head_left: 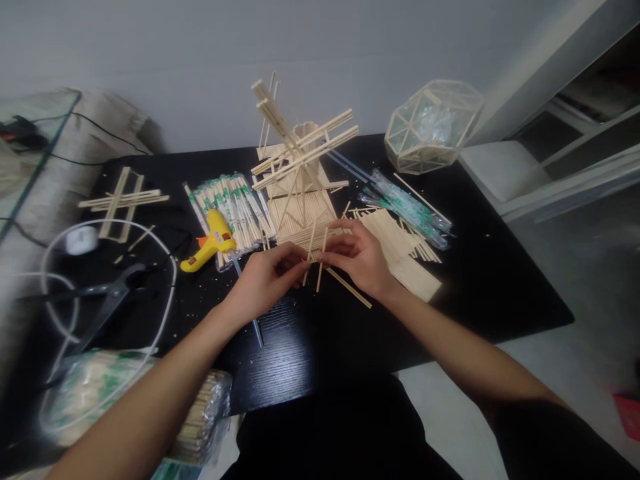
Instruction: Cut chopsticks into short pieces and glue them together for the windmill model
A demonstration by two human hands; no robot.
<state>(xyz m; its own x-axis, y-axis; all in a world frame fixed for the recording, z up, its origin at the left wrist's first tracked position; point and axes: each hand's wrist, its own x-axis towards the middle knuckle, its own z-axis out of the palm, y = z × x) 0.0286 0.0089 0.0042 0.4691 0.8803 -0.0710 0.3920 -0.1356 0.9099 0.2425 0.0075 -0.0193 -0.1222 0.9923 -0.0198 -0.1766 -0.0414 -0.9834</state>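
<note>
Between my two hands is a small wooden stick frame (320, 277): two thin, roughly parallel sticks with short pieces between them. My left hand (273, 273) pinches its left side with thumb and forefinger. On the other side, my right hand (357, 257) closes its fingertips on the right stick. My fingers hide part of the frame's middle. Just behind stands a windmill model (303, 190) built of wooden sticks, its crossed blades facing me. A loose stick (350, 288) slants across the table below my right hand.
A yellow glue gun (213, 241) lies left on bagged chopsticks (233, 200). Further left are a stick cross (123, 200), cutters (113, 293) and a white cable (173, 267). Stick panels (387, 233) and a polyhedral frame (433, 127) are right on the black table (505, 293).
</note>
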